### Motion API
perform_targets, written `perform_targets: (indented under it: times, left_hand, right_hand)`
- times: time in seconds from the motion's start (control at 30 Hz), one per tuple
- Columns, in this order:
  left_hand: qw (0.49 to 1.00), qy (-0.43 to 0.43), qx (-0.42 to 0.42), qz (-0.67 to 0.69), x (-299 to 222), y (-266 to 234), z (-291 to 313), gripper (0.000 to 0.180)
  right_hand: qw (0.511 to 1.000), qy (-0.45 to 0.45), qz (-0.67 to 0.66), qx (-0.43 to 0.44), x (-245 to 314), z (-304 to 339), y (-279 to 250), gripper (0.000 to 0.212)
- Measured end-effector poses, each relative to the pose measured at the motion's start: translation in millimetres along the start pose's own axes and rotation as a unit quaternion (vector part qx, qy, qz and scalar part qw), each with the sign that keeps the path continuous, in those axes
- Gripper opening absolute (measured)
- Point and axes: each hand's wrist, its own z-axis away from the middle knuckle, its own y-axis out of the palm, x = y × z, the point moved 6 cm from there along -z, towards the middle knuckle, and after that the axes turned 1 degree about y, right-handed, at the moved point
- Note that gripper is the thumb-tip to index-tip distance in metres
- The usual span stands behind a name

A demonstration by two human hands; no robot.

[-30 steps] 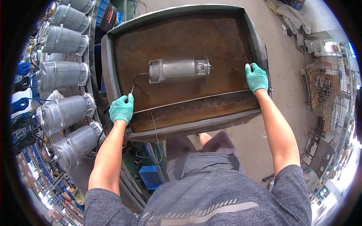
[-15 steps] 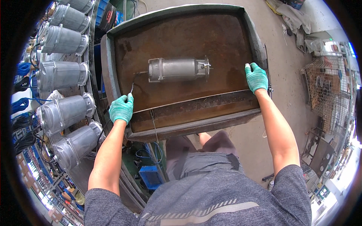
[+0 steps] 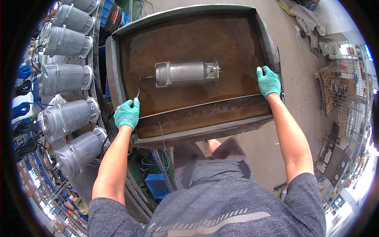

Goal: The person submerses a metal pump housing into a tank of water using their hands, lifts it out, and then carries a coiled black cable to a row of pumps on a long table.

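A grey cylindrical metal motor housing (image 3: 187, 73) lies on its side in the brown liquid of a rust-stained metal tank (image 3: 185, 143). From its left end a dark cable (image 3: 139, 87) bends toward me and reaches the thumb of my left hand (image 3: 127, 114). That hand, in a green glove, is closed at the tank's near left, apparently on the cable. My right hand (image 3: 269, 81), gloved alike, is closed at the right wall; what lies under its fingers is hidden. A thin straight metal edge (image 3: 201, 104) runs across the tank between both hands.
Several similar motor housings (image 3: 65, 79) stand in a row on the left, with blue and black cable coils (image 3: 24, 107) beside them. A blue bin (image 3: 158, 185) sits below the tank. At right are a wire mesh cage (image 3: 341, 91) and grey sheeting (image 3: 306, 19).
The sheen and wet outlines on the brown liquid have shifted around the motor housing. Both hands keep their places.
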Motion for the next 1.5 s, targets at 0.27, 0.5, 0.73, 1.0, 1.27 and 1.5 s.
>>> perform_targets:
  times: [0.27, 0.5, 0.73, 1.0, 1.27, 1.5]
  left_hand:
    - [1.0, 0.007, -0.004, 0.006, -0.1, -0.8, 0.6, 0.047]
    - [1.0, 0.01, -0.009, 0.004, 2.8, 2.9, -1.4, 0.048]
    - [1.0, 0.012, -0.01, 0.003, 0.1, -0.1, 0.5, 0.048]
    - [1.0, 0.007, -0.01, 0.011, -1.5, -0.5, 1.4, 0.048]
    - [1.0, 0.009, -0.013, 0.007, -1.4, -0.8, 1.6, 0.047]
    - [1.0, 0.008, -0.007, 0.01, 0.4, 0.7, 0.3, 0.047]
  right_hand:
    - [1.0, -0.005, 0.001, -0.004, 1.1, 0.7, 0.1, 0.044]
    - [1.0, -0.004, 0.003, -0.007, -0.2, 0.4, 0.7, 0.044]
    - [1.0, -0.005, 0.005, -0.006, 1.4, 0.6, -1.4, 0.044]
    - [1.0, -0.006, -0.004, -0.006, -0.9, -0.1, -0.1, 0.043]
    - [1.0, 0.0, -0.007, 0.003, -1.5, -0.6, 1.6, 0.043]
    - [1.0, 0.003, -0.004, 0.006, -0.9, -1.2, 0.9, 0.043]
